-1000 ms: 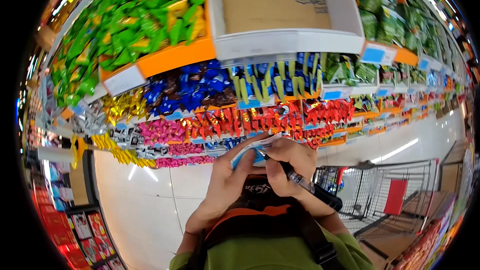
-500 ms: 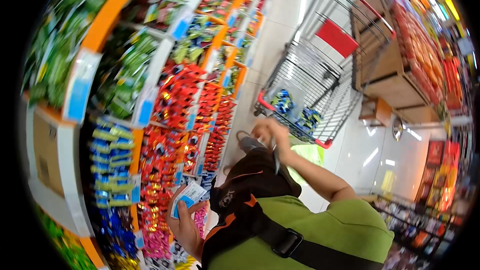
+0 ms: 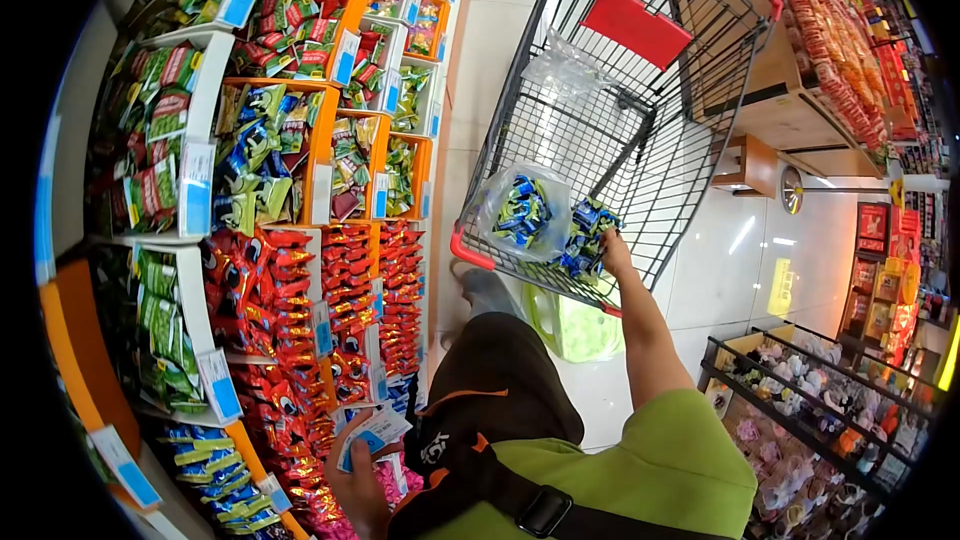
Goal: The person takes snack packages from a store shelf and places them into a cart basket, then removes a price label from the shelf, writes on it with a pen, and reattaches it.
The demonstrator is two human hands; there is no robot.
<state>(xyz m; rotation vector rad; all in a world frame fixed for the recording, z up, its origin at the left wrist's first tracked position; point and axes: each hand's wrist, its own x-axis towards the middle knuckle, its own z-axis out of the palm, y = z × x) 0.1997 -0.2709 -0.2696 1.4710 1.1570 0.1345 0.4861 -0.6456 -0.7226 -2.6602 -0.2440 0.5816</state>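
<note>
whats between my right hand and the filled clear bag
Blue-green packets lie between the right hand and the filled clear bag, in the head view.

This is a shop, most likely a supermarket: tiered shelf bins (image 3: 208,135) hold wrapped sweets (image 3: 257,285) behind blue-and-white price labels (image 3: 197,188), and a wire shopping cart (image 3: 610,130) stands on the glossy tiled floor (image 3: 480,70).

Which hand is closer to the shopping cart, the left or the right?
The right. The right hand reaches into the near end of the shopping cart, at the blue-and-green packets. The left hand is outside it, by the shelves, holding white-and-blue labels.
</note>
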